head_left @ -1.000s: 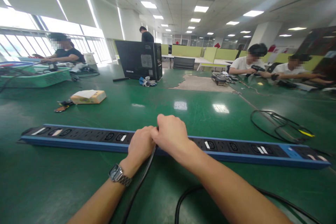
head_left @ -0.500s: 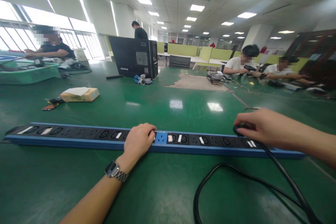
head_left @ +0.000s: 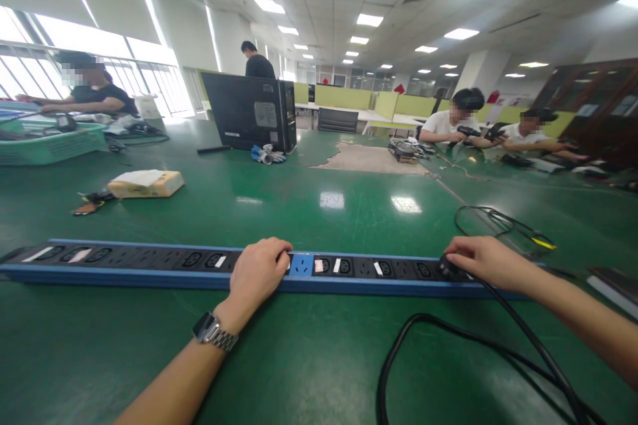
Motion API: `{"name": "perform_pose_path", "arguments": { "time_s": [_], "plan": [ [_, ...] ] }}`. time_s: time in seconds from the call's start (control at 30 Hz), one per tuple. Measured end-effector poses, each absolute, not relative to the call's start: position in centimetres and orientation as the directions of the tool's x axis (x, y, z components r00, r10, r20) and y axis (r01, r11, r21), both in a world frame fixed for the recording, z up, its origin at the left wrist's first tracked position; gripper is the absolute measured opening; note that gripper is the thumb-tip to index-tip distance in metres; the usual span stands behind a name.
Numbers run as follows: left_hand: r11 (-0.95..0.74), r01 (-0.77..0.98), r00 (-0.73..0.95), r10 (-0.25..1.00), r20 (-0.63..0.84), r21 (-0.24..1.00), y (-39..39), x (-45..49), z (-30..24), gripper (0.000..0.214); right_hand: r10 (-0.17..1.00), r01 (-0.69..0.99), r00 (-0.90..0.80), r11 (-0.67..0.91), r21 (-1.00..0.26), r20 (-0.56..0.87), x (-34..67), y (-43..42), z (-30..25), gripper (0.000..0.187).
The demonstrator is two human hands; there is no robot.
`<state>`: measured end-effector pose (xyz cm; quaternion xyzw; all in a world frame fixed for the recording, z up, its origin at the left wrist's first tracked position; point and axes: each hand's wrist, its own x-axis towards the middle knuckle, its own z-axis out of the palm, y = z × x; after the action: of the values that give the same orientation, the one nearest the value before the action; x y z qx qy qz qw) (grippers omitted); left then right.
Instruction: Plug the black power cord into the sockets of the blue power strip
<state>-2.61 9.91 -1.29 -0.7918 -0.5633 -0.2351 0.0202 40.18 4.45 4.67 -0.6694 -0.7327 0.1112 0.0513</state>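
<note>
A long blue-edged power strip (head_left: 366,268) with black sockets and one blue socket lies across the green table. My left hand (head_left: 260,269), wearing a watch on the wrist, grips the strip around its middle, just left of the blue socket. Toward the strip's right end, my right hand (head_left: 476,257) pinches a black plug (head_left: 448,267) at the sockets; whether its pins are inside one cannot be seen. From the plug a thick black cable (head_left: 526,331) runs down to the right and loops on the table in front of me.
Beyond the strip lie a tissue pack (head_left: 147,184), a black computer case (head_left: 252,113) and gloves (head_left: 268,154). A green basket (head_left: 60,146) stands far left. A thin coiled cable (head_left: 491,216) lies behind my right hand. Several people sit or stand around.
My right hand has lowered the plug from above the strip to its sockets. My left hand stays on the strip. The view has shifted slightly.
</note>
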Motion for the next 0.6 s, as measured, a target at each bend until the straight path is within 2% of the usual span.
{"name": "perform_pose_path", "arguments": {
  "time_s": [0.13,0.4,0.5,0.6],
  "plan": [
    [-0.369,0.901,0.258,0.879,0.401,0.228,9.9,-2.7,-1.3,0.026,0.992,0.976,-0.1,0.083,-0.203,-0.078,40.0,4.5,4.2,0.028],
    [-0.366,0.906,0.258,0.876,0.408,0.213,9.8,-2.6,-1.3,0.026,0.995,0.997,-0.069,0.071,-0.028,0.067,38.5,2.6,2.5,0.027],
    [-0.366,0.906,0.26,0.877,0.405,0.212,9.8,-2.5,-1.3,0.027,0.995,0.994,-0.083,0.078,0.076,0.06,37.9,2.7,2.5,0.026],
    [-0.368,0.906,0.261,0.877,0.403,0.212,9.8,-2.6,-1.3,0.027,0.998,0.995,-0.06,0.057,0.086,0.036,37.5,3.1,2.7,0.026]
  ]
}}
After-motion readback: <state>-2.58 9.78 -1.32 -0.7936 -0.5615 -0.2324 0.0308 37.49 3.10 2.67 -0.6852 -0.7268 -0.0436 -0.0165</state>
